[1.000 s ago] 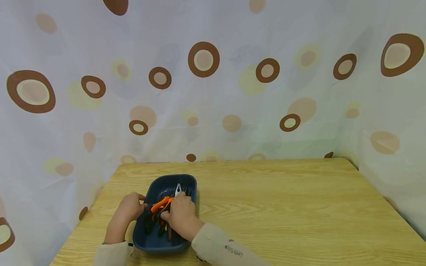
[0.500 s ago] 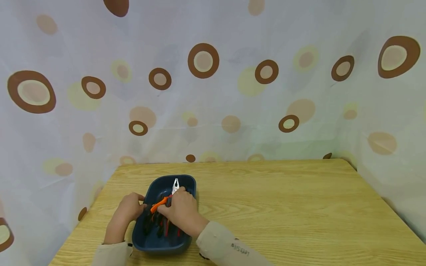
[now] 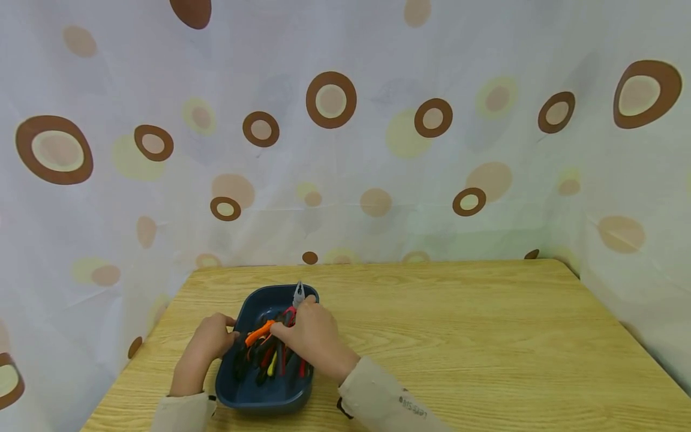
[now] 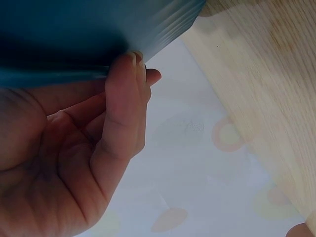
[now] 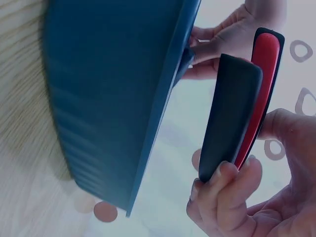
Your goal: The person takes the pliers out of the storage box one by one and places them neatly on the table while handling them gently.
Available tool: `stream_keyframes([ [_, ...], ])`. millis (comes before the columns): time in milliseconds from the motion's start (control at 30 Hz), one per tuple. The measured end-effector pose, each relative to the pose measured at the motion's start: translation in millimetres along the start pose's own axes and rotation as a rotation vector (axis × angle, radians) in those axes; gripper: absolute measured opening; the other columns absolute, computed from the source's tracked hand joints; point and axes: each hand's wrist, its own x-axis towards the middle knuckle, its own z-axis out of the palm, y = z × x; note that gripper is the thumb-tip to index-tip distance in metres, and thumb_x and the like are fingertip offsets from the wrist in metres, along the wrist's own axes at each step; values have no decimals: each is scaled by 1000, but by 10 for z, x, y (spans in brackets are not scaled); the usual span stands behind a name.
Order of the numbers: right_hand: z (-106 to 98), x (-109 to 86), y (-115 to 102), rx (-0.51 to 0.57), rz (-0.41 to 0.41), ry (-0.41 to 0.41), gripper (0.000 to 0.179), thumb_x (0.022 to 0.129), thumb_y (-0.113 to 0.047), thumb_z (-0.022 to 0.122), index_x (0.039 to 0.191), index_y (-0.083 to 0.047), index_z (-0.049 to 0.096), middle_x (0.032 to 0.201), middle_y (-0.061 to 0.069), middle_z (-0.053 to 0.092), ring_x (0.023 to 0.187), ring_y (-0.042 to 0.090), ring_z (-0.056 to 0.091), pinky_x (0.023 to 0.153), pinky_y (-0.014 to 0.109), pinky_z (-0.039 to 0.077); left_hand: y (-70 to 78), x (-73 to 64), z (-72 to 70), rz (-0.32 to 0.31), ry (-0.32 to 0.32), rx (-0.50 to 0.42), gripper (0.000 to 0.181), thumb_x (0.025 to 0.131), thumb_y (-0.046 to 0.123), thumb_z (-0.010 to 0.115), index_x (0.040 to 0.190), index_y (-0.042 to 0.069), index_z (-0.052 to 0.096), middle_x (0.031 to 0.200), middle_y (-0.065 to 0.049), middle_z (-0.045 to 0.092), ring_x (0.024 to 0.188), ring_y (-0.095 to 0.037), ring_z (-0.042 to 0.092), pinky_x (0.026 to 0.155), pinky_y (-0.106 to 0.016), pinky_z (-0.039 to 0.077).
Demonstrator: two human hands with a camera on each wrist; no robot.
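My left hand (image 3: pixel 210 337) pinches the left rim of a dark blue plastic bin (image 3: pixel 263 408); in the left wrist view the fingers (image 4: pixel 123 108) press against its outer wall. A pair of combination pliers (image 3: pixel 299 294) is in my right hand (image 3: pixel 314 337), its metal nose pointing away over the bin's far right part. The right wrist view shows the red and black pliers handles (image 5: pixel 231 118) above the rim, with my curled fingers (image 5: pixel 237 190) around them. Below, inside the bin, lies a heap of hand tools, among them an orange-handled one (image 3: pixel 259 333).
More red, yellow (image 3: pixel 272 365) and black handles stick out of the heap. The bin stands on the left part of a wood-grain table (image 3: pixel 459 342). Behind and beside the table hangs a pale curtain (image 3: pixel 372 162) with brown ring patterns.
My right hand has lifted the pliers out of the heap and moved up and to the right, uncovering more handles. My left hand keeps its place at the rim.
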Motion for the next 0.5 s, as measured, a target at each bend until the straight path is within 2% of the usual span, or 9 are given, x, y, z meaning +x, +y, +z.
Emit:
stream_keyframes([
  [67,-27,-4,27,-3,17,-1,73,82,-40,68,122,16,46,46,-3,35,34,11,34,33,21,25,-11,2,9,-3,-1,1,29,87,0,62,110,-18,61,98,-31,65,60,-20,62,54,-33,52],
  [233,-80,-4,98,-31,30,4,82,83,-44,68,128,19,43,45,-3,33,35,10,29,35,21,21,-58,39,30,-6,-7,5,30,87,1,63,110,-17,62,100,-31,65,62,-20,62,56,-33,52],
  [400,-135,4,166,-35,47,14,73,82,-43,68,120,17,47,49,2,38,38,15,37,37,25,27,-180,119,92,9,1,16,30,86,2,64,111,-15,63,99,-30,66,62,-19,61,56,-32,51],
  [500,-165,6,204,-47,54,25,71,82,-43,68,116,16,49,51,5,42,40,18,43,38,26,31,-187,133,92,5,-1,29,30,86,2,64,111,-14,63,101,-29,66,65,-20,60,59,-34,52],
])
